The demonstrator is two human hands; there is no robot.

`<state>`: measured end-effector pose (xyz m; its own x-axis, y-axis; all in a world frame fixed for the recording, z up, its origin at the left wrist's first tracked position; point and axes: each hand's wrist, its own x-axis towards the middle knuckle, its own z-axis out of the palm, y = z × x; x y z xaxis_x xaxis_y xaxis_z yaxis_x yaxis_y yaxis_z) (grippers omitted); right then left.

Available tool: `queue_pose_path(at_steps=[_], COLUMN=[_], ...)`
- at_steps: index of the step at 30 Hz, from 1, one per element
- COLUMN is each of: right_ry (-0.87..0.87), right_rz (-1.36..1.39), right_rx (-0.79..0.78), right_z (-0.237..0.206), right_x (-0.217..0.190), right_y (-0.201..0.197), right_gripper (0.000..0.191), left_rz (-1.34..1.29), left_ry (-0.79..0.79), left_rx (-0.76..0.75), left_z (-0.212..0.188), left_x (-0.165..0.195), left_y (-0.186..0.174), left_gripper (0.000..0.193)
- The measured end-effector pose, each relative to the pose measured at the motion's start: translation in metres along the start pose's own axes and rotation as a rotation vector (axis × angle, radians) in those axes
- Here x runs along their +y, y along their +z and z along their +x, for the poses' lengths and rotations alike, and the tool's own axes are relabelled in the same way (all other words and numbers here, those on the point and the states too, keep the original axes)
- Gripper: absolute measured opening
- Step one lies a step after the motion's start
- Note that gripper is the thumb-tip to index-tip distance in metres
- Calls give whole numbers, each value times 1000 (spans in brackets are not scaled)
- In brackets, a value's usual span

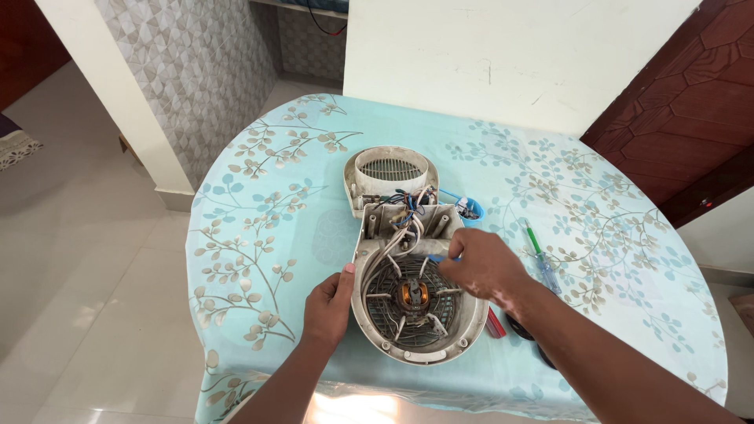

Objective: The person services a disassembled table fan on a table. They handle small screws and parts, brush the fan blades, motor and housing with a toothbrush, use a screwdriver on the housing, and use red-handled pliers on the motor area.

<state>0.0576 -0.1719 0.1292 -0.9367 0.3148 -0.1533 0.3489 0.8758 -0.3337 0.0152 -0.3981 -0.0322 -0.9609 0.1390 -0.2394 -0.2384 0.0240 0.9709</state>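
The opened heater housing (408, 259) is seen lying flat in the middle of the tabletop (259, 228); its long axis is run from near to far, with the round grille and motor (414, 296) at the near end and the vent mouth (390, 169) pointed away toward the far wall; the left hand (328, 306) is pressed against the housing's left rim, fingers curled loosely and thumb laid on the edge, nothing enclosed; the right hand (485, 267) is closed in a pinch over the middle of the casing, apparently on a small blue-tipped part, though what is gripped cannot be told for certain; loose wires (404, 212) are crowded just beyond that pinch, so one could be snagged or tugged off its terminal; a green-handled screwdriver (542, 259) is left to the right, where it could be knocked by the forearm.
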Motion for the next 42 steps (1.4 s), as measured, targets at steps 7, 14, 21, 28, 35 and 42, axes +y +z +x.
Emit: queue_pose_path(at_steps=[7, 14, 21, 28, 35, 42], right_ry=[37, 41, 57, 97, 138, 217], right_rz=[-23, 40, 50, 112, 175, 415], right_rx=[-47, -37, 23, 92, 52, 117], right_z=[-8, -20, -43, -57, -51, -61], right_x=[-3, -8, -11, -11, -7, -11], right_y=[5, 2, 3, 26, 49, 61], right_gripper=[30, 27, 26, 27, 29, 28], left_rz=[-17, 15, -24, 34, -16, -49], left_ry=[0, -2, -9, -43, -31, -12], left_rx=[-4, -10, -14, 3, -4, -15], left_z=[1, 0, 0, -1, -2, -3], left_x=[0, 0, 0, 4, 5, 6], left_y=[0, -1, 0, -1, 0, 0], left_gripper=[55, 55, 56, 56, 55, 54])
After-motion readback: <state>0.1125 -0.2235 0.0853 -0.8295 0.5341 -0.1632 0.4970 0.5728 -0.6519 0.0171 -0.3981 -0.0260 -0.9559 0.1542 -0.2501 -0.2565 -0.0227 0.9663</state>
